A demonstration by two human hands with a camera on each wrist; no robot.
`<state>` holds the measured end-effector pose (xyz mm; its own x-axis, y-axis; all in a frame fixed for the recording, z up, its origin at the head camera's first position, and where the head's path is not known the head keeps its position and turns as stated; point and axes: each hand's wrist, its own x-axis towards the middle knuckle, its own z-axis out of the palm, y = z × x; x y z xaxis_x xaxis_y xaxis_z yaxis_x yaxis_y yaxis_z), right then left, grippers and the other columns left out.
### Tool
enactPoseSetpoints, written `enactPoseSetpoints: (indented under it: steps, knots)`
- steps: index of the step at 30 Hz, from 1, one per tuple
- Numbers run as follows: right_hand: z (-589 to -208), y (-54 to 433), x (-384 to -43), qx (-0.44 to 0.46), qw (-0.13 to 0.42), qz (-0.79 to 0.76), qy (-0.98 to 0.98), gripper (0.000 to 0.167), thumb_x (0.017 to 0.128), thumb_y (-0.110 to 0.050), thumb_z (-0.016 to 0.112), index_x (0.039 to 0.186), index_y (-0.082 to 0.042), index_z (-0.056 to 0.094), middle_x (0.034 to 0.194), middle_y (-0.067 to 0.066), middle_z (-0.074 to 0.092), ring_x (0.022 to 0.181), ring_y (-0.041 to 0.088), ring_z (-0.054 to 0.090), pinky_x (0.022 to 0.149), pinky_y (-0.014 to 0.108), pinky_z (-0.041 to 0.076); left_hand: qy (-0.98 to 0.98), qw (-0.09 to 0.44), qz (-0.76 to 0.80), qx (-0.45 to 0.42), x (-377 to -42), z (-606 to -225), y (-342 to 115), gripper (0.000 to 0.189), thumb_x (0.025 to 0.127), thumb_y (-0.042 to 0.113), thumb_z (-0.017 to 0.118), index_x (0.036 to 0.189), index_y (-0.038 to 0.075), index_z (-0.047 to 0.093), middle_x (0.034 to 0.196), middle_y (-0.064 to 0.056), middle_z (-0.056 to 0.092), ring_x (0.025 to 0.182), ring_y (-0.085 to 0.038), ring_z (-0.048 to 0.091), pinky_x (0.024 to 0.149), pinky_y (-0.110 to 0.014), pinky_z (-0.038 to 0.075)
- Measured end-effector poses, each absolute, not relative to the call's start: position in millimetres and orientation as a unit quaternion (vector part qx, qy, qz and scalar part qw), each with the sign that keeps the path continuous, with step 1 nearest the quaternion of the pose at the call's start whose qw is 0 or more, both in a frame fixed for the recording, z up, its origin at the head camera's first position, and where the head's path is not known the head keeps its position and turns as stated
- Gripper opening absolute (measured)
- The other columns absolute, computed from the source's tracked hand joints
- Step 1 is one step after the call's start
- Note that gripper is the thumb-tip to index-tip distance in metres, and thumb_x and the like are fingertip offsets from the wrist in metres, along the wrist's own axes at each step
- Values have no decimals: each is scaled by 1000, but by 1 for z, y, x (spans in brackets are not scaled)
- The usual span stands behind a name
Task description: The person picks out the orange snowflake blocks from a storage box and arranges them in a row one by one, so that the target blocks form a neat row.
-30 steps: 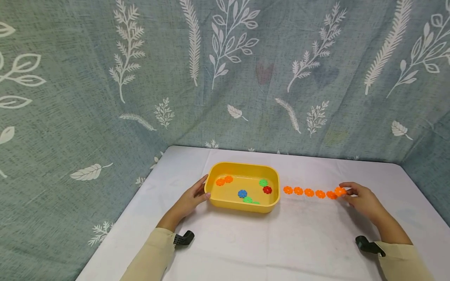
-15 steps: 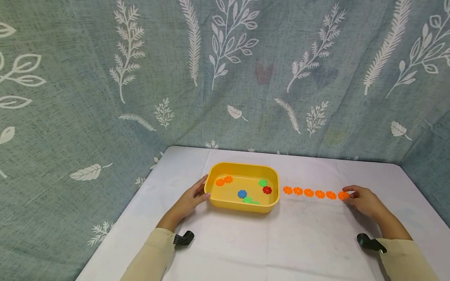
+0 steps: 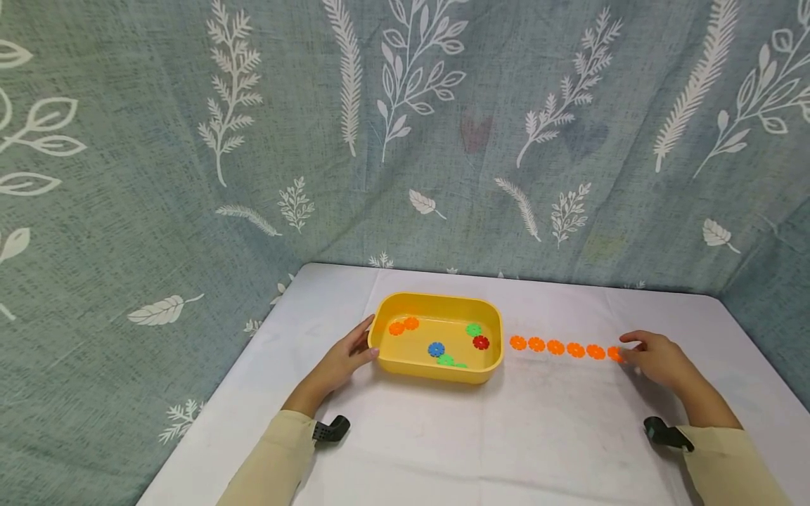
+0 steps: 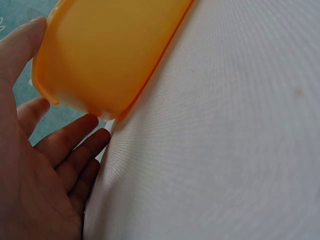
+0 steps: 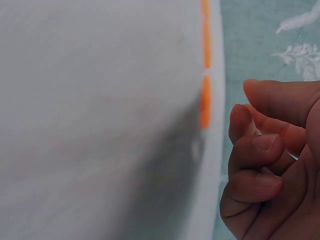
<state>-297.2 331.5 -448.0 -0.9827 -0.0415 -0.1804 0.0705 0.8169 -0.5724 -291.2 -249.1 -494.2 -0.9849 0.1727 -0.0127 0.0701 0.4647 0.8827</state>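
My left hand (image 3: 338, 358) rests against the left end of a yellow plastic tray (image 3: 436, 374), thumb at the near corner and fingers along the outer wall. In the left wrist view its fingers are fairly straight and touch the tray's end. Orange snowflake-shaped plastic discs (image 3: 555, 347) lie in a row on the white table, right of the tray. At the row's right end is the last orange disc (image 3: 615, 354), partly covered by my right hand (image 3: 658, 360). The right wrist view shows the right fingers loosely curled, thumb and fingertip apart, holding nothing.
Inside the tray lie two orange discs (image 3: 403, 326), a blue disc (image 3: 436, 349), a red disc (image 3: 481, 342) and a few green discs (image 3: 474, 329). A white cloth covers the table (image 3: 506, 443). Behind it hangs a leaf-patterned curtain (image 3: 443, 211).
My right hand has brought an orange disc down from above the row's end, set it at the right end and let go, drawing slightly right. The left hand and tray have stayed put.
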Motion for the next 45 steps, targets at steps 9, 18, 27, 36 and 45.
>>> enactPoseSetpoints:
  steps: [9, 18, 27, 36, 45]
  knots:
    - [-424, 288, -310, -21, 81, -333, 939, 52, 97, -30, 60, 134, 5, 49, 110, 23, 57, 88, 31, 57, 70, 38, 51, 854, 47, 512, 76, -291, -493, -251, 75, 89, 44, 68, 152, 41, 28, 148, -5, 45, 135, -25, 42, 110, -51, 28]
    - [-413, 230, -331, -49, 85, -364, 926, 51, 98, -34, 58, 137, -2, 50, 110, 19, 59, 96, 35, 55, 72, 37, 49, 848, 57, 522, 75, -291, -494, -249, 75, 89, 43, 69, 152, 42, 28, 146, -5, 47, 134, -25, 42, 111, -50, 28]
    - [-403, 165, -344, -75, 83, -415, 903, 44, 98, -30, 59, 135, -7, 54, 110, 20, 60, 94, 37, 54, 73, 37, 50, 852, 50, 515, 74, -294, -496, -251, 75, 88, 45, 69, 151, 43, 28, 145, -2, 48, 132, -23, 45, 110, -51, 29]
    - [-400, 111, -350, -121, 86, -430, 890, 37, 97, -26, 61, 131, -9, 59, 102, 9, 61, 91, 30, 56, 74, 34, 50, 847, 54, 522, 83, -295, -495, -250, 77, 88, 43, 69, 153, 39, 28, 145, -3, 48, 132, -24, 44, 111, -52, 28]
    - [-397, 64, -351, -177, 96, -436, 877, 33, 98, -24, 60, 127, -10, 62, 100, 8, 64, 89, 29, 59, 72, 36, 51, 852, 48, 517, 64, -291, -495, -249, 76, 86, 47, 71, 150, 46, 29, 144, 1, 49, 132, -23, 44, 109, -52, 31]
